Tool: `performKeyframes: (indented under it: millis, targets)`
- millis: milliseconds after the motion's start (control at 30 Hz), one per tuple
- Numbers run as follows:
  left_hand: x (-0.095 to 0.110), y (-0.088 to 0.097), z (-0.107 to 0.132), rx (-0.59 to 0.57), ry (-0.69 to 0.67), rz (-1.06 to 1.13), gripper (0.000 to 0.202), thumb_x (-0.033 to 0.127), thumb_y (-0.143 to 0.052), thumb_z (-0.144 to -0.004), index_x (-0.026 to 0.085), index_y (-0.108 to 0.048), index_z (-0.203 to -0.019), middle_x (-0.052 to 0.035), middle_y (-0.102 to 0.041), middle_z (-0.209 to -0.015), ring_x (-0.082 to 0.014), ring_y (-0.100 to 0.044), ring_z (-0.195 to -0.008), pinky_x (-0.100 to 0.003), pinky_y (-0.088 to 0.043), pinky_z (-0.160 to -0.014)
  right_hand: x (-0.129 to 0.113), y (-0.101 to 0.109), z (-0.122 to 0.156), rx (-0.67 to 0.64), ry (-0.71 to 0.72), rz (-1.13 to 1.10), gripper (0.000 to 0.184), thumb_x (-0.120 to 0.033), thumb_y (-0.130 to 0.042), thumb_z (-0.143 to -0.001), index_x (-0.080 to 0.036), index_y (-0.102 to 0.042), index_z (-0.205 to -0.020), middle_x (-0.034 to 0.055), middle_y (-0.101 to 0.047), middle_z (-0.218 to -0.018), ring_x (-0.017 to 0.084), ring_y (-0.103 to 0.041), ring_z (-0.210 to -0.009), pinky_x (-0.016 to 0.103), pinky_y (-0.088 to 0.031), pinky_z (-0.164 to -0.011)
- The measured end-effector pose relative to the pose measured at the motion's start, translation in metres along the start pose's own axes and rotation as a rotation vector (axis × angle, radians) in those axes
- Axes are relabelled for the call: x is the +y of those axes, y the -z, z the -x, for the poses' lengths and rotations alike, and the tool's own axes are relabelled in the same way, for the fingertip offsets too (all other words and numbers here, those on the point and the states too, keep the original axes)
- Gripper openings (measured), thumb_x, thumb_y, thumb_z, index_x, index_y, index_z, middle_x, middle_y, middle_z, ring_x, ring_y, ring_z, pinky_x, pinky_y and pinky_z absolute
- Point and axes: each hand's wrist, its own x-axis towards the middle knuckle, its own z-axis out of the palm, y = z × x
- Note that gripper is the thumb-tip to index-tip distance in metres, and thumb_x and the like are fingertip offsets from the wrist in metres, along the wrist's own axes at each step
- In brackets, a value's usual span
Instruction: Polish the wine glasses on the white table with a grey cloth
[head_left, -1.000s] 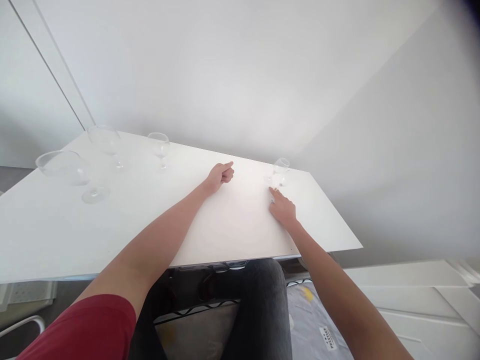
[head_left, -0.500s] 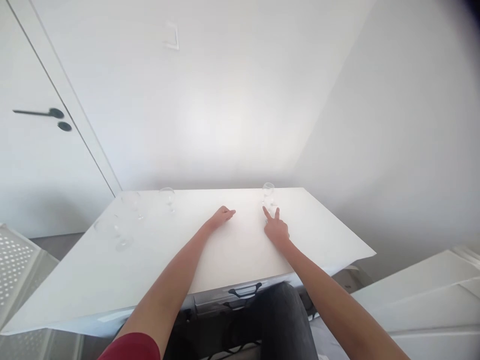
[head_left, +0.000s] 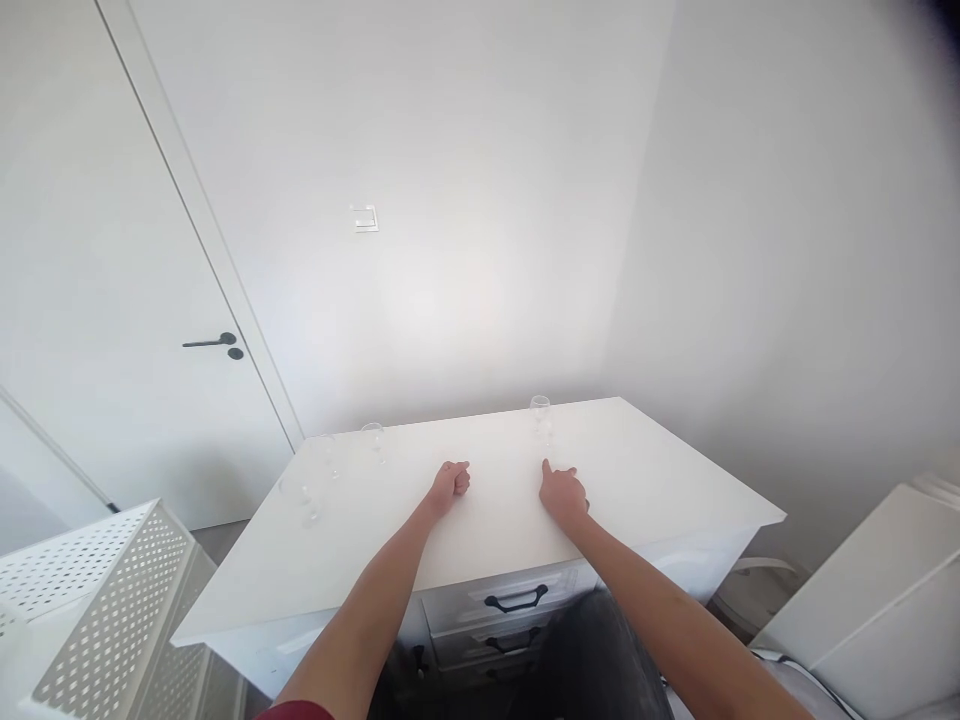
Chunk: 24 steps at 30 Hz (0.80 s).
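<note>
Right now both hands lie on the white bench (head_left: 660, 480) and neither holds anything. The left hand (head_left: 452, 480) is curled into a loose fist, knuckles forward, resting on the bare top near the middle. The right hand (head_left: 564, 492) lies just beside it, palm down, with the forefinger stretched out and the other fingers tucked under. That finger points toward a small stemmed glass (head_left: 540, 408), which stands upright near the back edge of the bench, close to the wall and clearly apart from the fingertip. Three more glasses (head_left: 373, 434) stand upright toward the left rear corner, well away from either hand; they are faint against the white top. As far as can be judged, no glass has been gripped or tipped, so any handling of them is yet to be done. Below the bench are drawers (head_left: 514, 601) with dark handles. A perforated bin (head_left: 97, 590) sits at the left, in front of a door (head_left: 112, 300).
</note>
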Motion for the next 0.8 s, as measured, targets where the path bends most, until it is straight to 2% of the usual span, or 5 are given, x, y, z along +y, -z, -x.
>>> performKeyframes:
  millis: [167, 267, 367, 500, 800]
  targets:
    - [-0.003, 0.003, 0.033, 0.043, 0.032, 0.094, 0.067, 0.038, -0.078, -0.084, 0.024, -0.017, -0.061, 0.0105, -0.012, -0.057, -0.0042, -0.015, -0.051, -0.021, -0.016, -0.049, -0.012, 0.005, 0.014, -0.037, -0.045, 0.075, 0.076, -0.031, -0.053, -0.101, 0.000, -0.035, -0.168, 0.0455, -0.064, -0.132, 0.057, -0.060, -0.137, 0.060, -0.062, -0.074]
    - [-0.001, 0.006, 0.054, 0.082, 0.039, 0.149, 0.072, 0.037, -0.080, -0.081, 0.024, -0.013, -0.061, 0.0099, -0.010, -0.058, -0.0040, -0.013, -0.050, -0.023, -0.014, -0.048, -0.023, 0.013, 0.024, -0.048, -0.024, 0.130, 0.077, -0.033, -0.068, -0.089, 0.002, -0.054, -0.157, 0.0460, -0.061, -0.138, 0.061, -0.066, -0.125, 0.072, -0.058, -0.074]
    - [0.000, 0.010, 0.073, 0.117, 0.053, 0.209, 0.074, 0.039, -0.079, -0.080, 0.023, -0.009, -0.063, 0.0092, -0.007, -0.058, -0.0047, -0.013, -0.048, -0.023, -0.015, -0.047, -0.033, 0.023, 0.037, -0.083, 0.016, 0.166, 0.059, -0.027, -0.081, -0.068, -0.002, -0.079, -0.122, 0.0393, -0.068, -0.133, 0.060, -0.071, -0.111, 0.076, -0.056, -0.071]
    - [-0.002, 0.012, 0.094, 0.127, 0.115, 0.258, 0.075, 0.037, -0.078, -0.079, 0.022, -0.006, -0.063, 0.0084, -0.008, -0.055, -0.0052, -0.012, -0.046, -0.023, -0.014, -0.046, -0.045, 0.029, 0.061, -0.112, 0.046, 0.190, 0.033, -0.028, -0.081, -0.061, -0.017, -0.084, -0.092, 0.0199, -0.079, -0.098, 0.056, -0.073, -0.106, 0.080, -0.054, -0.074]
    - [0.007, 0.033, 0.134, 0.079, 0.299, 0.303, 0.071, 0.031, -0.073, -0.086, 0.022, -0.005, -0.065, 0.0079, -0.009, -0.052, -0.0063, -0.014, -0.042, -0.022, -0.016, -0.044, -0.065, 0.024, 0.107, 0.006, -0.041, 0.218, 0.031, -0.052, -0.074, -0.070, -0.033, -0.083, -0.093, 0.0113, -0.079, -0.089, 0.050, -0.077, -0.103, 0.079, -0.058, -0.089]
